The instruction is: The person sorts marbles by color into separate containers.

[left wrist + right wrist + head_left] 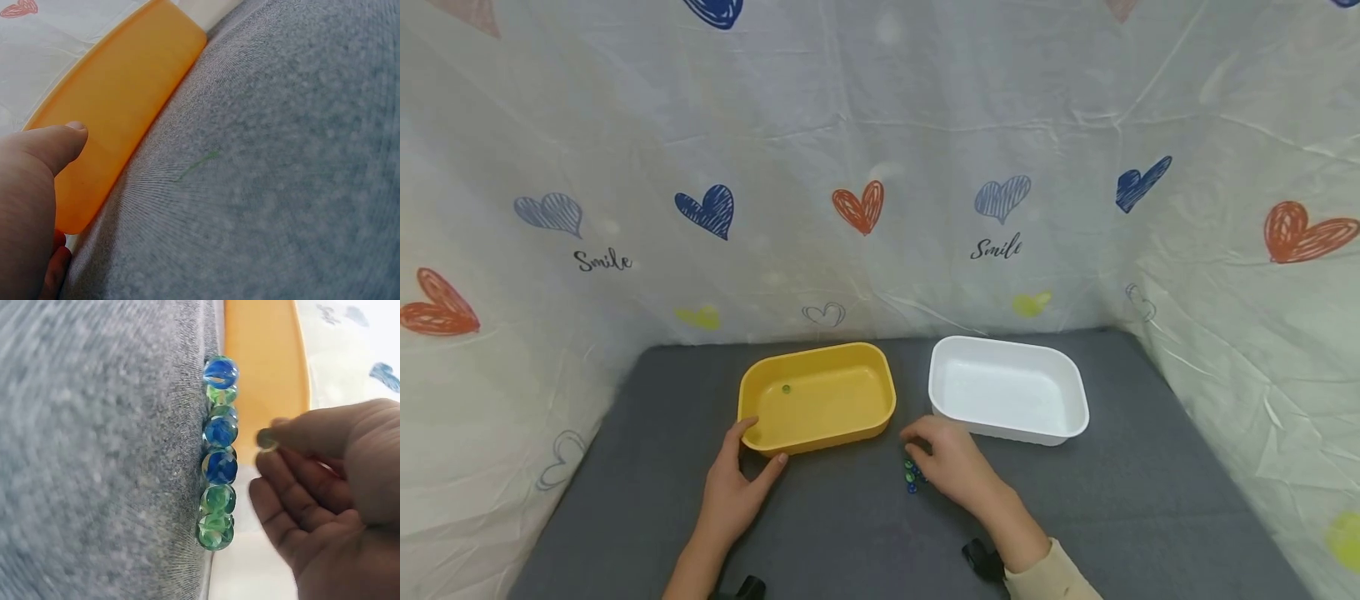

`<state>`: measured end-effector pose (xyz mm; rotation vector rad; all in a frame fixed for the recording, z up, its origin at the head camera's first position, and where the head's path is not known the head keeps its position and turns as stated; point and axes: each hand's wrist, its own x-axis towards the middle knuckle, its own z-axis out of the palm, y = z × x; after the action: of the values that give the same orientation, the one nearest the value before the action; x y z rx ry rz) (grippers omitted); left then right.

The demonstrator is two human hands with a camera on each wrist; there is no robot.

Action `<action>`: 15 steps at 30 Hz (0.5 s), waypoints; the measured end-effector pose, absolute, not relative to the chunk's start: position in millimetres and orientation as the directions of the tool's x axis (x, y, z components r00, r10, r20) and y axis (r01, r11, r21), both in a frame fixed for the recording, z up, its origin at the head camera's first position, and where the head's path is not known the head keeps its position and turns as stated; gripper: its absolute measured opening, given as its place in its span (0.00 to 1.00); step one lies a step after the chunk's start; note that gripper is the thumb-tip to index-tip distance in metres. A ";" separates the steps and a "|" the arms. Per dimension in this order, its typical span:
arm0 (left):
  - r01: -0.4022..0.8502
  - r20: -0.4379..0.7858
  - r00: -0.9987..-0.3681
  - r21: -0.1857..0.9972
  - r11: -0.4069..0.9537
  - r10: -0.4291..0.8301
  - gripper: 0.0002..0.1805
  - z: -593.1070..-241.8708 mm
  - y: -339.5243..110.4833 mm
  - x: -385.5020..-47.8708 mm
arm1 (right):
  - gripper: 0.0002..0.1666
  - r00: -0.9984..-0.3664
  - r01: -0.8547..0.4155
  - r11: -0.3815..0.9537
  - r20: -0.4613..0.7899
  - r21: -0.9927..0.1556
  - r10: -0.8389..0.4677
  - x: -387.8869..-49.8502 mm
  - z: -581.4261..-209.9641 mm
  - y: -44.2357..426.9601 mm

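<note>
My left hand [733, 492] grips the near left corner of a yellow tray [820, 437], thumb on its front wall and fingers at its left rim; the left wrist view shows the thumb against the orange-looking wall [125, 106]. One green marble [786, 389] lies inside. Between thumb and fingertips, my right hand [331, 469] pinches a greenish marble [267, 439], just above the cloth. Beside it, several blue and green marbles [220, 467] lie grouped on the cloth; in the head view the right hand [951, 467] partly covers this group [911, 477].
A white tray [1007, 429] stands to the right of the yellow one, just beyond my right hand. Grey cloth [850, 533] covers the table. A white curtain [865, 100] printed with hearts hangs behind and at both sides.
</note>
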<state>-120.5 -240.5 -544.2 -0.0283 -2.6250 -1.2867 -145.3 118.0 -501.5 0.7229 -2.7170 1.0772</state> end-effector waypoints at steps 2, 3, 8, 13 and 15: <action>0.119 0.206 -0.976 0.779 0.616 -0.072 0.45 -544.1 -240.7 -121.7 | 0.10 -0.867 -0.497 0.627 0.314 -0.600 -0.387 -145.1 -498.3 117.0; 0.123 0.208 -0.976 0.780 0.614 -0.069 0.45 -543.8 -240.7 -121.9 | 0.10 -0.861 -0.508 0.627 0.330 -0.591 -0.387 -145.2 -496.0 116.5; 0.122 0.204 -0.977 0.783 0.610 -0.067 0.45 -543.1 -241.0 -122.0 | 0.11 -0.836 -0.549 0.615 0.393 -0.567 -0.383 -147.7 -482.9 115.1; 0.116 0.203 -0.976 0.780 0.615 -0.074 0.44 -543.1 -240.9 -121.4 | 0.11 -0.821 -0.570 0.605 0.414 -0.556 -0.393 -153.8 -470.2 113.3; 0.116 0.201 -0.977 0.780 0.615 -0.071 0.45 -543.7 -240.3 -121.7 | 0.10 -0.817 -0.576 0.599 0.423 -0.556 -0.393 -156.8 -464.7 112.1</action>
<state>-121.7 -240.3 -543.7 -0.0368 -2.6280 -1.2915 -156.8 112.1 -464.7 0.7959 -2.5718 1.0296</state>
